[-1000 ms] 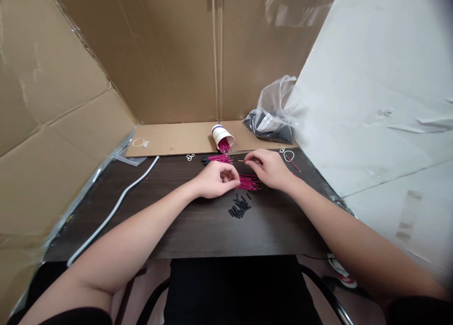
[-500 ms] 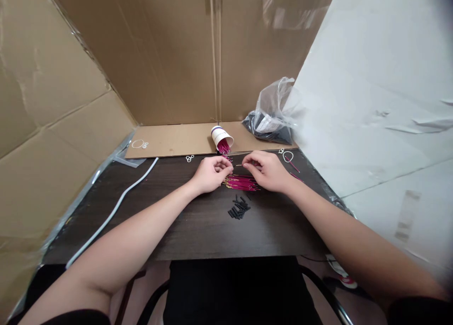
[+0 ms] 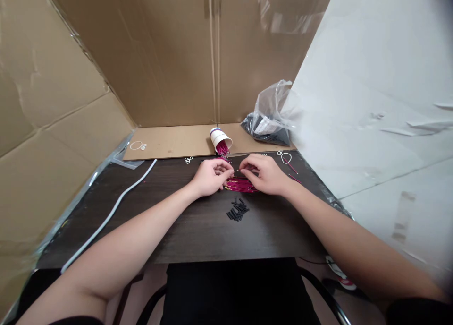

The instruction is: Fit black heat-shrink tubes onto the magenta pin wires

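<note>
- The left hand [image 3: 211,175] and right hand [image 3: 264,173] meet fingertip to fingertip above a pile of magenta wires [image 3: 240,184] on the dark surface [image 3: 198,221].
- Both have their fingers pinched narrow; what they grip is too small to tell.
- Short black tubes [image 3: 238,209] lie just in front of the pile.
- A tipped paper cup [image 3: 220,139] lies behind it.

Dark matt wood-grain bench [image 3: 198,226], brown matt cardboard walls [image 3: 170,55], crinkled glossy clear plastic bag [image 3: 274,110], white paper cup [image 3: 220,138], smooth white plastic cable [image 3: 109,214]

no readable text, print on the tipped paper cup [image 3: 220,138] too small to read
</note>
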A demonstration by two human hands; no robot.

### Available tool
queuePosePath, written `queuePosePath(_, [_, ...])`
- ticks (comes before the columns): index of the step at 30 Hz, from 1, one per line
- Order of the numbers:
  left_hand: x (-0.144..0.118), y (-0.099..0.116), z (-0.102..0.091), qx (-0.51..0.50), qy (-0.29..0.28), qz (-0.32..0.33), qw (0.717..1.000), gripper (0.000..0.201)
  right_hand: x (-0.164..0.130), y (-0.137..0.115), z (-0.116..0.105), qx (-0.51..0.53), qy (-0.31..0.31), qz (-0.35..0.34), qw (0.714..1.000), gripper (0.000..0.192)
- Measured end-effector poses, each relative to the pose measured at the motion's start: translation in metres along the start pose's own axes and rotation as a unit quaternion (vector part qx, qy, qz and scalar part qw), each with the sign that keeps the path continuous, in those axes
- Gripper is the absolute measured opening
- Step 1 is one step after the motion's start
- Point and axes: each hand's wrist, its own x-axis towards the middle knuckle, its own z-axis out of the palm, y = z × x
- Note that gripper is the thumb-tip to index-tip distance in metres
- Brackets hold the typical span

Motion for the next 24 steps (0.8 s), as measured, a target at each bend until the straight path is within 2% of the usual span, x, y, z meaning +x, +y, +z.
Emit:
queuePosePath(13, [-0.0009, -0.002, 0.0022, -0.032, 0.015, 0.011, 0.999, 0.007, -0.0006, 0.0012, 0.0007, -0.008, 0.009, -0.013, 1.0, 0.008])
queuePosePath(24, [-0.0018, -0.0032, 0.002, -0.017, 0.0, 0.012, 1.0, 0.011, -0.0021, 0.0016, 0.0032, -0.001, 0.006, -0.024, 1.0, 0.008])
